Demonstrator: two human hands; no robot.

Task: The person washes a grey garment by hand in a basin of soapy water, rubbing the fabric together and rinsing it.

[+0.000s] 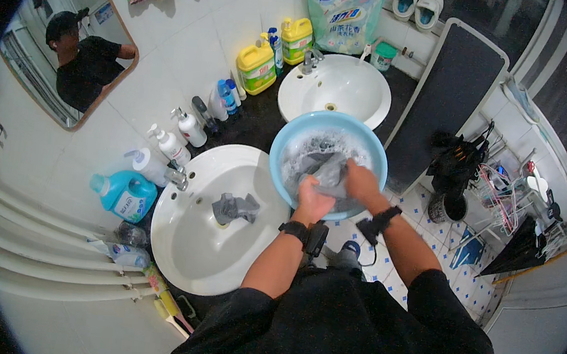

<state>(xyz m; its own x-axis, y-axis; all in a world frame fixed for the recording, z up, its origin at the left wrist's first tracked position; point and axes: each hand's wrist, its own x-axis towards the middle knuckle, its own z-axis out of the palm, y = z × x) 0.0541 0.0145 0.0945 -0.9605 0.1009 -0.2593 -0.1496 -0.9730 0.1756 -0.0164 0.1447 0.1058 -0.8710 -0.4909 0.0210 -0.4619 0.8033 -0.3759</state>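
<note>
- Gripping a bunched grey cloth (330,171), the left hand (316,198) has its fingers curled at the cloth's 8 o'clock side; the right hand (362,184) grasps at 3 o'clock.
- The cloth sits among suds (298,152) inside the blue basin (276,159), touching both hands, neither nearer; its long axis is unclear.
- Toward 9 o'clock, nearer the left hand, a darker cloth (235,208) lies in the white sink (177,235).

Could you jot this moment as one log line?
left hand: holding grey cloth | right hand: same cloth | blue basin: suds | left sink: second grey cloth
</note>
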